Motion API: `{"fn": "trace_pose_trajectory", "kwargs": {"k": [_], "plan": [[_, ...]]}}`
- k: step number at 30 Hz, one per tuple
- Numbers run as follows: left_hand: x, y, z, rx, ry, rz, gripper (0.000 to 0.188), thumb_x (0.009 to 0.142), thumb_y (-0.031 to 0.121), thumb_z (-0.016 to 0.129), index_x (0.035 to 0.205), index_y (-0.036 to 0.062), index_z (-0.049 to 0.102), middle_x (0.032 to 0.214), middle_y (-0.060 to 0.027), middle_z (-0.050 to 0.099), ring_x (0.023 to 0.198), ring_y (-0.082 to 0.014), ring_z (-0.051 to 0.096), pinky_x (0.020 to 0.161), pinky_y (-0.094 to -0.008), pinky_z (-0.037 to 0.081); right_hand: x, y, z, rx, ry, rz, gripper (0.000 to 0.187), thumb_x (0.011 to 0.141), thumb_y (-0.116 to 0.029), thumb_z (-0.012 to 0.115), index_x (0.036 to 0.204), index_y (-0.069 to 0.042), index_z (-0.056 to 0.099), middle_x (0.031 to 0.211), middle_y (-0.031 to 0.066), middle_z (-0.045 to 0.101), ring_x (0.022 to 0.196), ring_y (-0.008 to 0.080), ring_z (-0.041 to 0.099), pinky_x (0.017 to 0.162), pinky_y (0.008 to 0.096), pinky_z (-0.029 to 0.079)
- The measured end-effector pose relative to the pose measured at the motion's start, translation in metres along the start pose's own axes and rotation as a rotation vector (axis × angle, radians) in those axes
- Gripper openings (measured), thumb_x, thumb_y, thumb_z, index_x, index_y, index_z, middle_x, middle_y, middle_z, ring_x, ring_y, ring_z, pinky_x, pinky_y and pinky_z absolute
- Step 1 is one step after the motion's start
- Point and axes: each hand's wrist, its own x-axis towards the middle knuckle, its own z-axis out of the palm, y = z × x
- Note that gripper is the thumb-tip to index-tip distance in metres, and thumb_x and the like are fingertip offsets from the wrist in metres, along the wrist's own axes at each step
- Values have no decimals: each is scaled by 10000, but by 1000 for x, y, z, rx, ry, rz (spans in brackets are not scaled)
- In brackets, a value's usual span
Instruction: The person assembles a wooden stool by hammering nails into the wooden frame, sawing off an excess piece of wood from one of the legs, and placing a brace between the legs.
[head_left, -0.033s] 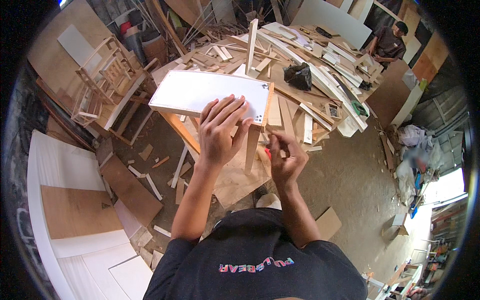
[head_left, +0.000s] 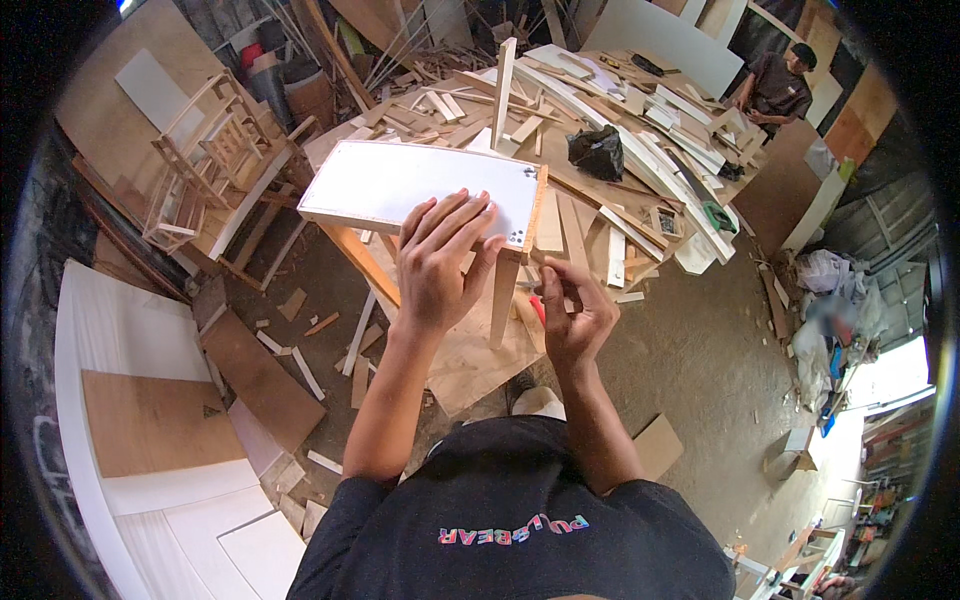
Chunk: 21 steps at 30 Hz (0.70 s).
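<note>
A small wooden stool or bench with a white top (head_left: 375,180) stands before me, with small dark dots near two of its corners. My left hand (head_left: 437,260) lies on that top, fingers stretched out and somewhat spread. Just right of the nearest wooden leg (head_left: 505,300), below the corner of the top, my right hand (head_left: 578,315) is closed with thumb and forefinger close together. What it pinches, if anything, is too small to make out. Something red (head_left: 538,308) shows beside its thumb, partly hidden.
Beyond the stool, a low worktable holds wood strips and offcuts, a black plastic bag (head_left: 596,153) and a green-handled saw (head_left: 718,217). A person (head_left: 780,90) sits at the far right. Wooden frames (head_left: 215,160) and leaning panels (head_left: 160,425) stand left. Scraps litter the floor.
My right hand has shifted very slightly, its fingertips moving a little up and right beside the stool's corner. The left hand and the stool have stayed in place.
</note>
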Motion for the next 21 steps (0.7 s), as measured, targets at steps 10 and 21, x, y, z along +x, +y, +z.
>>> {"fn": "trace_pose_trajectory", "kwargs": {"k": [10, 21], "plan": [[0, 3, 2, 8, 32, 8, 308, 972, 285, 667, 1190, 80, 741, 1295, -63, 706, 1290, -242, 598, 1133, -424, 360, -36, 21, 8, -46, -119, -215, 454, 859, 4, 734, 1303, -84, 690, 1264, 146, 643, 803, 183, 706, 621, 262, 562], [-63, -24, 2, 139, 200, -79, 597, 1000, 384, 603, 1502, 79, 495, 1629, -233, 315, 1519, -435, 251, 1235, -547, 169, -56, 33, 2, -210, -133, -241, 534, 891, 33, 663, 1404, -93, 582, 1388, 177, 580, 964, 205, 708, 677, 279, 572]]}}
